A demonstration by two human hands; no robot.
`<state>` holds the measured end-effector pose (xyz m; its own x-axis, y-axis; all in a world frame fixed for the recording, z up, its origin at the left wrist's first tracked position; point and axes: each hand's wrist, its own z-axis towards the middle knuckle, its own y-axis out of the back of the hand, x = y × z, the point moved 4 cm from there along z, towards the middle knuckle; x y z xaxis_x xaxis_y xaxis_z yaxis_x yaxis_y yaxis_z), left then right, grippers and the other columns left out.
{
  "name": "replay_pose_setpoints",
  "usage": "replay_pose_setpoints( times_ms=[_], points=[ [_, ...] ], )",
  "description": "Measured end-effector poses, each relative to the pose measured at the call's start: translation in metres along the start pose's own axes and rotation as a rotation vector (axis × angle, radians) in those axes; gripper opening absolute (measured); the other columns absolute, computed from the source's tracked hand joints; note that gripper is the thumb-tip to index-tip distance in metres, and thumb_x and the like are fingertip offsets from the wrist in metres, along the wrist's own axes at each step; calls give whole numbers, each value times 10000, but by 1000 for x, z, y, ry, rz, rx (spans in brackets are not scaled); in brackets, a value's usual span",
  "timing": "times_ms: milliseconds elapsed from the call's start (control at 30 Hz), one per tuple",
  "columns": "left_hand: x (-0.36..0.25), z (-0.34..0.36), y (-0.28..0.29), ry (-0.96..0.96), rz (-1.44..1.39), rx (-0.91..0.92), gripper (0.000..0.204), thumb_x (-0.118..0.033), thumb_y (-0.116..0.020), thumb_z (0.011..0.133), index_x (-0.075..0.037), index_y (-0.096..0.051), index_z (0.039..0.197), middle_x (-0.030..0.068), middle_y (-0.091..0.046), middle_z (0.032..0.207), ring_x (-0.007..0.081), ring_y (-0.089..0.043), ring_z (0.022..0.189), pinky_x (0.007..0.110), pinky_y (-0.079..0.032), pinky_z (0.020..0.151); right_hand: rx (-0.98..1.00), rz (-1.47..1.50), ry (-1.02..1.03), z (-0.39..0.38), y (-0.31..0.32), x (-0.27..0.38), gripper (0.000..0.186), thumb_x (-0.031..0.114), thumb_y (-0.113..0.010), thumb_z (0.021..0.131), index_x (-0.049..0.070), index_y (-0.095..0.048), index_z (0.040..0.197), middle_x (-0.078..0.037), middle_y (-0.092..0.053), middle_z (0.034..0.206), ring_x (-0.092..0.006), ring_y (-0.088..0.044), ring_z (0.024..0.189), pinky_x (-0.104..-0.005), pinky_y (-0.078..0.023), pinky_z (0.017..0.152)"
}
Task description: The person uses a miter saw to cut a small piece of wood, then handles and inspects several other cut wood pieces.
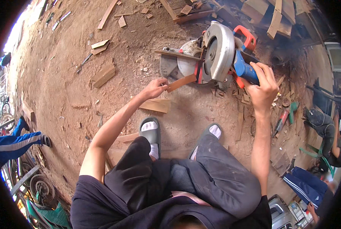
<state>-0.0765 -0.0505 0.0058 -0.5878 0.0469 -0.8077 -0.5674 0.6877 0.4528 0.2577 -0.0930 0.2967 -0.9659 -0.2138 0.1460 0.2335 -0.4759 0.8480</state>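
Note:
A miter saw [218, 51] with a round grey blade guard sits on the dirt ground ahead of me. My right hand [262, 86] is wrapped round its blue and orange handle [245, 68]. In my left hand [156, 89] I grip the near end of a narrow wooden strip [181, 83]. The strip's far end lies at the saw, close to the red insert beside the blade guard. Most of the blade is hidden by the guard. A thin wooden piece [178, 55] rests across the left side of the saw base.
Wood offcuts [104, 75] and sawdust are scattered over the ground. A wooden block [155, 105] lies before my left foot. An angle grinder [282, 121] is on the right. More boards [254, 11] pile up beyond the saw. People's legs [19, 143] show at both sides.

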Motion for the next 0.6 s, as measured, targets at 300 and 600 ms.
replay_pose_setpoints(
  times_ms=[300,600],
  points=[
    [-5,-14,-7,14,42,21,353,-375,-583,976,-49,-692,1058,202,-717,996,371,-681,976,469,-511,863,-553,139,-133,-92,11,-11,332,148,-639,979,-54,-629,1243,-175,-636,1232,-335,-594,1164,-473,-465,1019],
    [-9,-14,-24,-12,-165,383,291,-277,-564,990,-30,-677,1095,88,-713,996,218,-663,971,385,-511,862,512,976,-964,-297,-149,-13,256,139,-644,1026,24,-641,1255,-91,-726,1053,-143,-697,846,-270,-563,671]
  ],
)
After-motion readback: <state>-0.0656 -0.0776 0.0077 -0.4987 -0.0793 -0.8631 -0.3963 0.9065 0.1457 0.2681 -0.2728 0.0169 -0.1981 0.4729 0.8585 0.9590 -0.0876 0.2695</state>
